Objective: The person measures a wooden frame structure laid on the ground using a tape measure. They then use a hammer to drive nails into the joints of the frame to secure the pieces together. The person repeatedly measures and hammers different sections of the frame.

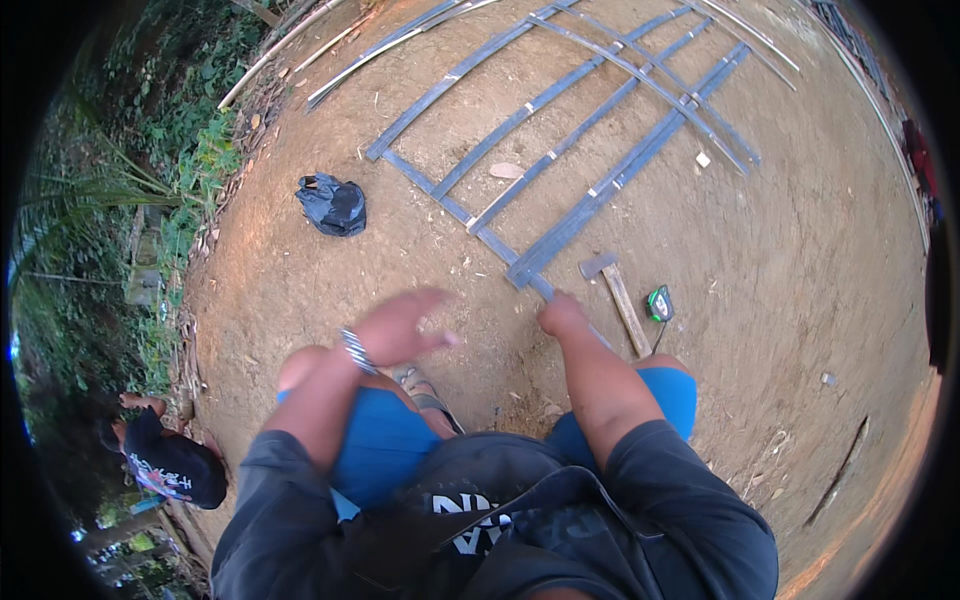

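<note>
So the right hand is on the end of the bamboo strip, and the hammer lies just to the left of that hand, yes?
Not quite. In the head view the right hand does rest on the end of the bamboo strip, but the hammer lies on the dirt to the right of that hand, beside the green tape measure.

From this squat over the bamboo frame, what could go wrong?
The right hand grips the end of a split bamboo strip; its edge could cut or splinter bare skin. The hammer and tape measure lie close by the right knee, easy to kneel on or kick.
</note>
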`<control>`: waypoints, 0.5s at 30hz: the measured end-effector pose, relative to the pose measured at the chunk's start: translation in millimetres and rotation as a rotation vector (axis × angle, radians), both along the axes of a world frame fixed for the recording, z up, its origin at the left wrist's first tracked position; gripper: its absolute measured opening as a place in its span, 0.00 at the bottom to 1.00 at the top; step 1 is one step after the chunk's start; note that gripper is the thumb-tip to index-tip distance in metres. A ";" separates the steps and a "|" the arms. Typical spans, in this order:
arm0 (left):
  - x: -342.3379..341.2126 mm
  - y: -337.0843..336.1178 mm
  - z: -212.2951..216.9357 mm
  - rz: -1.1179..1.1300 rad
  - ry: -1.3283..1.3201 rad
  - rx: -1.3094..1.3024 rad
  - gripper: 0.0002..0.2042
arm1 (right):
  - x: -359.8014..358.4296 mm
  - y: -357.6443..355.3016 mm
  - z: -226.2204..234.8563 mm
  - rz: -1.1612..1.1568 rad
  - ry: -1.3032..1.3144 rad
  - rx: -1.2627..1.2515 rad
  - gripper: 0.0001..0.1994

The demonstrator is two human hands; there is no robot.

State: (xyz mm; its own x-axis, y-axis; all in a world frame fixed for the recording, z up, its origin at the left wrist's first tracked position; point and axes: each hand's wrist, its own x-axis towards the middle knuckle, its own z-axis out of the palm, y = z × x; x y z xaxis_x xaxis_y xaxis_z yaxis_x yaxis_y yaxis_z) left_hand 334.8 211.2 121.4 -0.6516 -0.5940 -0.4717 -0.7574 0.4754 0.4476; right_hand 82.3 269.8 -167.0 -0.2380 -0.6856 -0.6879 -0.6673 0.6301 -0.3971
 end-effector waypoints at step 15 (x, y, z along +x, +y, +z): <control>134.7 -321.3 -145.4 0.780 0.324 -0.009 0.27 | 2.8 9.9 -28.0 -0.089 0.252 -0.086 0.33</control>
